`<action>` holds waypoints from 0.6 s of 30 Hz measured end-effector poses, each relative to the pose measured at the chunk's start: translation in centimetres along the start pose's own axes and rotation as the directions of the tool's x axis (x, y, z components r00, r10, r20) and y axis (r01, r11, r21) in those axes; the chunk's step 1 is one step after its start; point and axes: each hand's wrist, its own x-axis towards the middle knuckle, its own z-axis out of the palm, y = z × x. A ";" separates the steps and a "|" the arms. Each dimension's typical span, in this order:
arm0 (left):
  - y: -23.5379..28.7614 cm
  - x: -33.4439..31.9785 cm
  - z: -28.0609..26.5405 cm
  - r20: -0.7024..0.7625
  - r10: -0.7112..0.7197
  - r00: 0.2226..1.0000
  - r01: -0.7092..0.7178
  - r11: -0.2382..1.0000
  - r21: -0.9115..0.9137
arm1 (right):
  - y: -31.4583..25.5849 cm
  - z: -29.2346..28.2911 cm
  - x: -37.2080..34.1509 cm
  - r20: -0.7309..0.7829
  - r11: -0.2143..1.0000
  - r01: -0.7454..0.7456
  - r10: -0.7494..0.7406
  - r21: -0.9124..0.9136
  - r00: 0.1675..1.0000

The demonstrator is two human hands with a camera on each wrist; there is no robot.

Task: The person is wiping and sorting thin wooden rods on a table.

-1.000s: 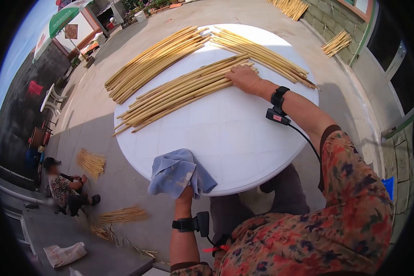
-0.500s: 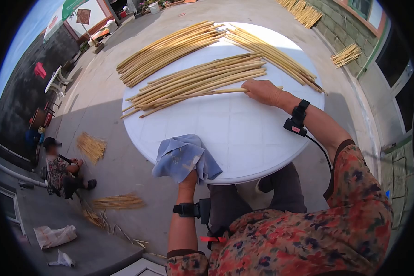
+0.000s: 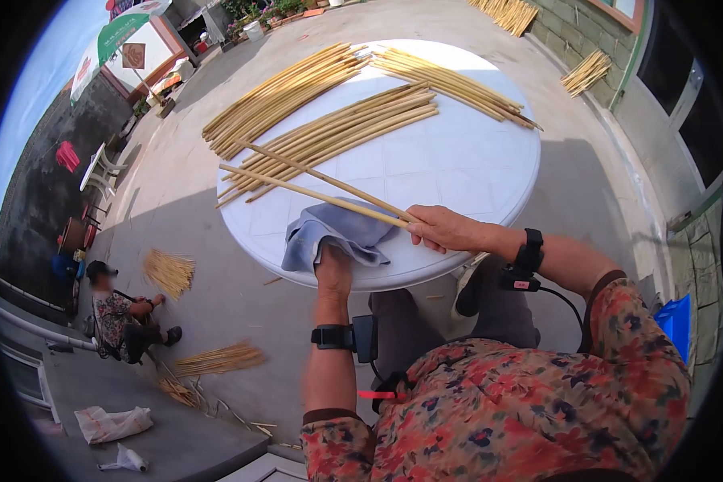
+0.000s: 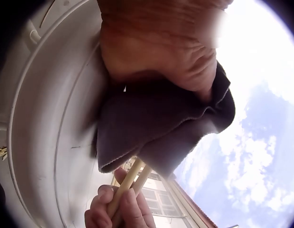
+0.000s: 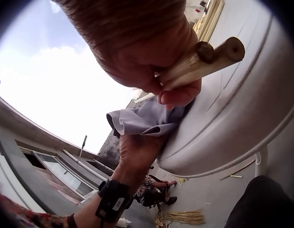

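My right hand [image 3: 446, 229] grips two pale plant stalks [image 3: 313, 191] near their ends, above the near side of the white round table [image 3: 450, 193]. In the right wrist view, two cut stalk ends [image 5: 232, 50] stick out of the fist. The stalks slant to the far left, over other stalks on the table. My left hand [image 3: 333, 269] holds a blue-grey cloth [image 3: 313, 233] at the near table edge. Cloth hides most of its fingers. In the left wrist view, the stalks [image 4: 130, 183] meet the lower edge of the cloth, beside the right fingers.
Three groups of stalks lie on the table: a left bundle [image 3: 277, 100], a middle one [image 3: 345, 132] and a right one [image 3: 458, 84]. More stalks [image 3: 169, 273] lie on the ground near a seated person [image 3: 124, 317]. A blue container [image 3: 673, 329] stands at right.
My right hand has come from the middle stalks toward my body, drawing two stalks out to the cloth. My left hand stays with the cloth, which now lies lower and flatter.
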 end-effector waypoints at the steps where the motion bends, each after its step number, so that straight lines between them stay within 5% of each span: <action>1: -0.5 -0.3 1.0 0.077 -0.012 0.997 0.018 0.996 -0.085 | -0.4 0.8 -0.4 0.005 0.999 0.027 -0.027 0.045 1.000; 3: -0.5 -0.9 3.1 0.164 -0.026 0.986 0.053 0.985 -0.165 | -0.3 2.2 -0.5 0.020 0.993 0.060 -0.063 0.097 0.998; 5: 1.1 -1.9 5.7 0.250 -0.186 0.950 0.280 0.862 -0.422 | -0.1 3.8 -0.5 0.066 0.987 0.076 -0.085 0.141 0.994; 6: 1.0 -2.2 6.1 0.178 -0.286 0.942 0.334 0.856 -0.394 | -0.1 4.4 -0.5 0.060 0.987 0.075 -0.084 0.144 0.995; 8: 0.0 -1.8 7.0 0.007 -0.350 0.937 0.323 0.858 -0.398 | 0.1 5.1 -0.4 0.121 0.989 -0.037 0.019 0.144 0.993; 18: -1.6 -0.7 7.1 -0.006 -0.220 0.976 0.197 0.888 -0.416 | 1.1 5.8 -3.0 -0.078 1.000 -0.004 0.004 -0.003 0.997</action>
